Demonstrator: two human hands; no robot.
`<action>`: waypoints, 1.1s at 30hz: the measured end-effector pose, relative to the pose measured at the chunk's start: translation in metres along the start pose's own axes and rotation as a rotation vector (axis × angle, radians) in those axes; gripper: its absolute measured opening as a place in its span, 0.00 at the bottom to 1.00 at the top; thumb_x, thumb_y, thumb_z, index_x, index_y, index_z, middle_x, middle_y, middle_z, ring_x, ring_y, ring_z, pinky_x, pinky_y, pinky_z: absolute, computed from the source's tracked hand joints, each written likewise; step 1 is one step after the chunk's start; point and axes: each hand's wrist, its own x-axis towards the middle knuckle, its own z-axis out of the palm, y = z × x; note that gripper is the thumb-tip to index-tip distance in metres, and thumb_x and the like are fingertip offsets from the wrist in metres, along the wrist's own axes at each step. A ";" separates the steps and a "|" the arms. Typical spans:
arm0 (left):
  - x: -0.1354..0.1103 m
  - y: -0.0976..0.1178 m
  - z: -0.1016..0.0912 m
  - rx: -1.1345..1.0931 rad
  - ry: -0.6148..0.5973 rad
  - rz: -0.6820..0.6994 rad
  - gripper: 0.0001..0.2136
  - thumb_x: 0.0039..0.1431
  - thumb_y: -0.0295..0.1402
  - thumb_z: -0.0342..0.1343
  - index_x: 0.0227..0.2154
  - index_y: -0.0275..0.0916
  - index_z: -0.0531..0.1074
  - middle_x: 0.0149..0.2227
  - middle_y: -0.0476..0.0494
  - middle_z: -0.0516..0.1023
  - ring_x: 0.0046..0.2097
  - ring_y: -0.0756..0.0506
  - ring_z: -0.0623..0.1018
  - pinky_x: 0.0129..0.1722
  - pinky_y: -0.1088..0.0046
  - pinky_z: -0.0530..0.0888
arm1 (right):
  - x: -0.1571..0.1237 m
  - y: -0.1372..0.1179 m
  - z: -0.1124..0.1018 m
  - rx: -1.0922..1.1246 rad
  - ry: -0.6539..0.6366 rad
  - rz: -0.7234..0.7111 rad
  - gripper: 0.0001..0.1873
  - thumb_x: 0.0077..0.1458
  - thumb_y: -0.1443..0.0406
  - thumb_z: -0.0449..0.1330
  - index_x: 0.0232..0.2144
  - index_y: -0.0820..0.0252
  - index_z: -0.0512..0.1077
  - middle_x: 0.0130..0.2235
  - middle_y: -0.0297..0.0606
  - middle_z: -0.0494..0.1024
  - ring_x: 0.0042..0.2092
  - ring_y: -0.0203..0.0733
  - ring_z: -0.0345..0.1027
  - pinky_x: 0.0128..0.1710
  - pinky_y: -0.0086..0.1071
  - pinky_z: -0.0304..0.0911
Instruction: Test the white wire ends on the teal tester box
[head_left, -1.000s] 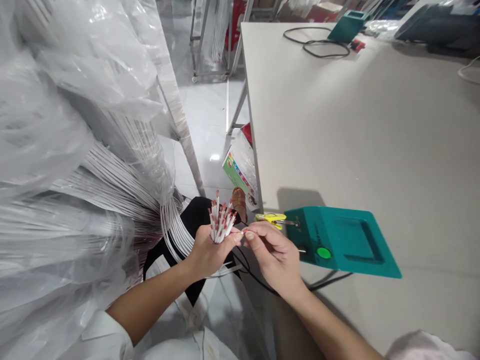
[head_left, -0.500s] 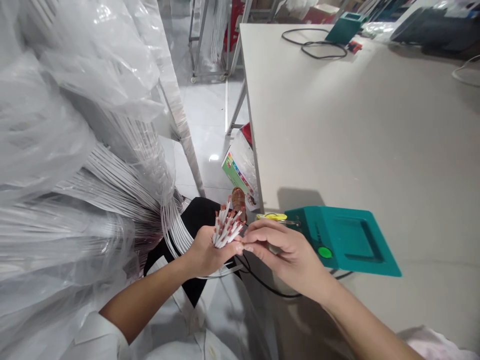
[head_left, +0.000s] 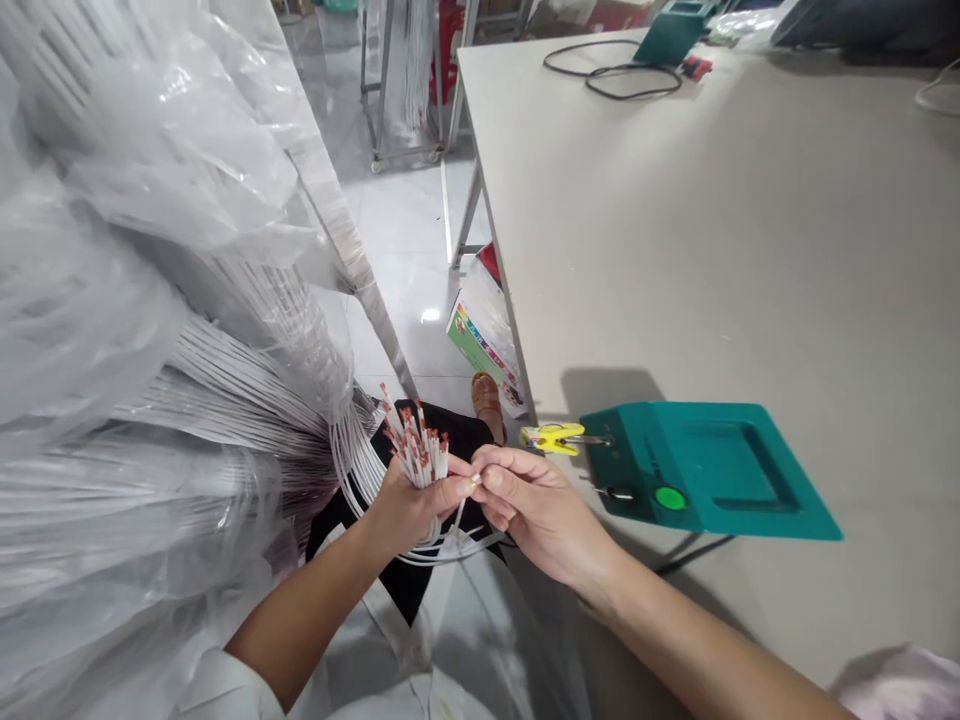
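Observation:
My left hand (head_left: 411, 505) is wrapped round a bundle of white cables (head_left: 422, 458) whose reddish, coppery ends stick up above the fist. Beside its thumb, my right hand (head_left: 536, 510) is closed in a pinch, the fingertips of both hands touching. A small pale tip (head_left: 475, 479) shows between them, apparently the end of one white cable that rises from below. Just right of the hands, on the table edge, lies a teal device (head_left: 750, 415) with a round green button (head_left: 670, 498). A yellow clip (head_left: 553, 438) is attached at its left side.
Long white cables (head_left: 232, 370) under clear plastic sheeting (head_left: 97, 290) fill the left. A white table (head_left: 675, 250) stands at right, with a second teal device (head_left: 673, 32) and black cord (head_left: 592, 72) at its far end. A printed box (head_left: 484, 335) sits on the floor.
My right hand has moved down and left, away from the yellow clip, which now shows fully. The cable bundle has tilted left in my left hand. The view has shifted slightly.

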 end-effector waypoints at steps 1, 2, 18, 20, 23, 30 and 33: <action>0.000 0.000 0.000 0.005 0.006 -0.004 0.17 0.45 0.46 0.60 0.24 0.33 0.73 0.14 0.53 0.60 0.18 0.55 0.59 0.19 0.77 0.56 | 0.000 0.001 0.001 0.018 0.013 0.004 0.10 0.43 0.59 0.66 0.25 0.61 0.75 0.18 0.28 0.65 0.18 0.25 0.46 0.17 0.24 0.47; 0.000 0.000 0.001 0.012 0.008 -0.008 0.18 0.45 0.47 0.60 0.23 0.33 0.73 0.14 0.53 0.60 0.19 0.55 0.59 0.19 0.77 0.56 | 0.000 0.002 0.001 0.029 0.020 0.005 0.10 0.43 0.59 0.66 0.25 0.61 0.75 0.18 0.28 0.65 0.18 0.25 0.46 0.18 0.24 0.47; -0.003 0.002 0.011 0.315 0.084 -0.032 0.13 0.53 0.39 0.54 0.24 0.34 0.75 0.14 0.52 0.64 0.19 0.54 0.63 0.21 0.77 0.60 | -0.002 0.009 -0.010 -0.565 0.241 -0.362 0.11 0.53 0.60 0.58 0.23 0.61 0.72 0.24 0.35 0.71 0.26 0.34 0.63 0.24 0.29 0.60; -0.005 0.003 0.011 0.347 0.079 -0.027 0.13 0.54 0.39 0.53 0.24 0.34 0.74 0.14 0.52 0.63 0.19 0.54 0.63 0.21 0.77 0.60 | -0.006 0.006 -0.011 -0.843 0.235 -0.553 0.11 0.55 0.64 0.55 0.24 0.60 0.72 0.26 0.37 0.72 0.28 0.35 0.66 0.28 0.30 0.63; -0.006 0.005 0.013 0.384 0.084 -0.040 0.13 0.55 0.39 0.52 0.24 0.35 0.72 0.14 0.52 0.63 0.18 0.53 0.63 0.20 0.77 0.61 | -0.010 0.000 -0.014 -1.352 0.190 -0.825 0.09 0.55 0.68 0.52 0.30 0.60 0.73 0.30 0.40 0.74 0.30 0.37 0.67 0.29 0.30 0.63; -0.004 0.006 0.019 0.419 0.117 -0.057 0.13 0.55 0.39 0.51 0.23 0.36 0.72 0.15 0.52 0.64 0.19 0.52 0.64 0.22 0.76 0.62 | -0.013 -0.010 -0.026 -1.795 0.057 -0.991 0.11 0.54 0.71 0.50 0.31 0.61 0.73 0.28 0.40 0.72 0.28 0.37 0.65 0.27 0.32 0.58; -0.002 0.008 0.017 0.422 0.166 -0.055 0.14 0.54 0.40 0.52 0.24 0.35 0.73 0.14 0.52 0.65 0.19 0.53 0.65 0.22 0.76 0.63 | -0.020 -0.011 -0.033 -1.748 0.049 -0.899 0.11 0.54 0.71 0.50 0.30 0.60 0.72 0.29 0.39 0.73 0.27 0.36 0.65 0.25 0.30 0.58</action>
